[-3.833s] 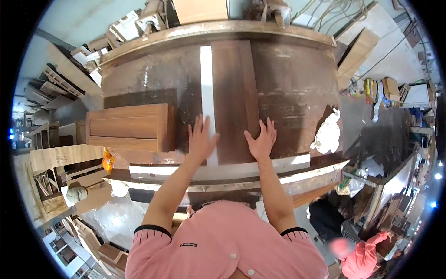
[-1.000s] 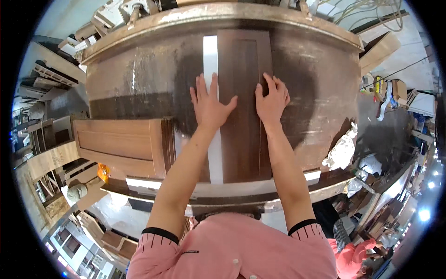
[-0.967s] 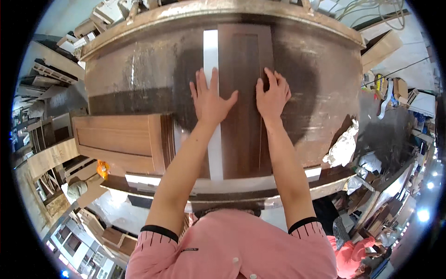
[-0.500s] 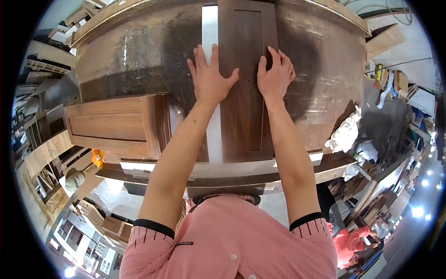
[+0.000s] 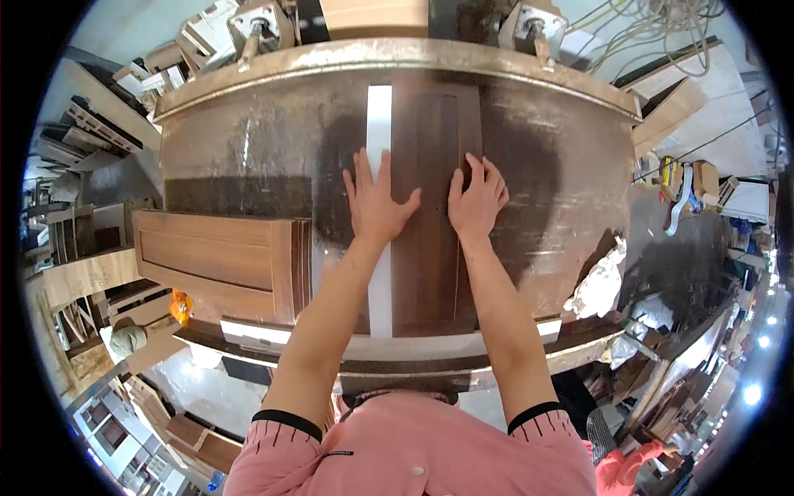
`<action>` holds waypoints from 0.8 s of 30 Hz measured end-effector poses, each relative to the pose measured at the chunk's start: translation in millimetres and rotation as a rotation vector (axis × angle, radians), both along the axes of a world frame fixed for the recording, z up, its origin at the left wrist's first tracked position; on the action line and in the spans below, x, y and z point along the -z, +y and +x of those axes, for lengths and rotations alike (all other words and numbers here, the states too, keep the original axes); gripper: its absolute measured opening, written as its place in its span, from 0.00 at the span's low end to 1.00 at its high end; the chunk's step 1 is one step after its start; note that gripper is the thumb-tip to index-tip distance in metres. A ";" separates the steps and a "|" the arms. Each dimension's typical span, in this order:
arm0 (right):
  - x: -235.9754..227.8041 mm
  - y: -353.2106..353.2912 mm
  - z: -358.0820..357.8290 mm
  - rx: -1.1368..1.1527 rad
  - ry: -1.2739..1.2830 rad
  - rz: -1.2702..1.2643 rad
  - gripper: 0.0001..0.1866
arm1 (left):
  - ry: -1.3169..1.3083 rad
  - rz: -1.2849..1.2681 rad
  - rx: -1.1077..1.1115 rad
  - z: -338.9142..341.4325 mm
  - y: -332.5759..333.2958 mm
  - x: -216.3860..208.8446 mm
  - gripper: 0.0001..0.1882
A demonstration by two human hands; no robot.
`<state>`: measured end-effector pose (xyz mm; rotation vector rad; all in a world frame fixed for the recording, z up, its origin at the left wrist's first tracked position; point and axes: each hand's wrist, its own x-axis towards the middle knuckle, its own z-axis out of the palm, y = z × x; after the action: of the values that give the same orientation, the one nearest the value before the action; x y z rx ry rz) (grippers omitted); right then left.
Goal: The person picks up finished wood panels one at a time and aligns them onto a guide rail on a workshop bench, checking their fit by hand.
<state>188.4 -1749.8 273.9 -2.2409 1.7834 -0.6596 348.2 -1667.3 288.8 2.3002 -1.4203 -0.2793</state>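
A dark brown wooden cabinet door panel (image 5: 430, 273) with a recessed centre lies lengthwise on the worktable. Against its left edge runs a long white strip (image 5: 380, 124). My left hand (image 5: 380, 208) lies over the strip with fingers spread, its thumb reaching onto the door panel's left edge. At the panel's right edge rests my right hand (image 5: 478, 202), its fingers slightly bent and apart, the thumb on the frame. Neither hand is wrapped round anything. The undersides of both hands are hidden.
A stack of lighter brown door panels (image 5: 207, 256) lies on the worktable (image 5: 248, 140) at left. Crumpled white plastic (image 5: 597, 285) sits near its right edge. A raised ledge (image 5: 397, 54) bounds the far side. Another person in a pink top (image 5: 624, 469) is at lower right.
The whole view has shifted, so the table sits lower and its far ledge with metal fittings shows. My hands keep nearly the same places on the door panel and strip.
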 end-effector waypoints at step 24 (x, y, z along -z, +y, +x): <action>-8.7 -3.9 1.9 0.029 -0.036 0.039 0.22 | -0.010 0.089 -0.004 -0.5 -3.0 -11.2 0.51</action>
<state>190.3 -1753.7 282.5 -2.1681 1.7990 -0.6610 347.6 -1670.4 299.9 2.3782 -1.4351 -0.3369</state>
